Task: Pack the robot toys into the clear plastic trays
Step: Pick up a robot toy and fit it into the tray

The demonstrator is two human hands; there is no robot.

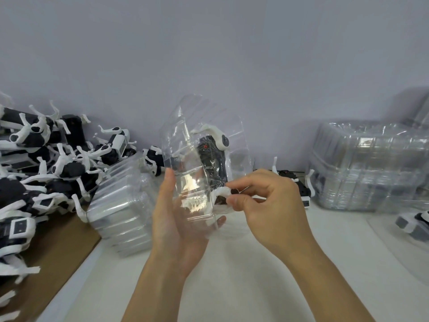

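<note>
One clear plastic tray (185,145) is held upright above the middle of the table (232,275), with one black-and-white robot toy (212,156) inside it, its body standing on end in the right half of the tray. The left hand (178,219) is spread open, palm cupped behind and under the tray's lower part, thumb lying up along the tray's left edge and the fingertips showing through and below the plastic. The right hand (269,205) is mostly closed, thumb and forefinger pinched on a white limb of the toy at the tray's lower right corner, the other fingers curled in.

At the table's left edge a heap of loose robot toys (46,163) lies piled on a brown board (58,247); they overlap too much to count, well over ten. Just right of that heap sits one stack of empty trays (120,210), nested too tightly to count. At the far right corner stands a larger block of stacked trays (366,168), again uncountable. Between the right hand and that block one more toy (299,182) rests by the far edge, and another toy (413,224) lies near the right edge, partly cut off.
</note>
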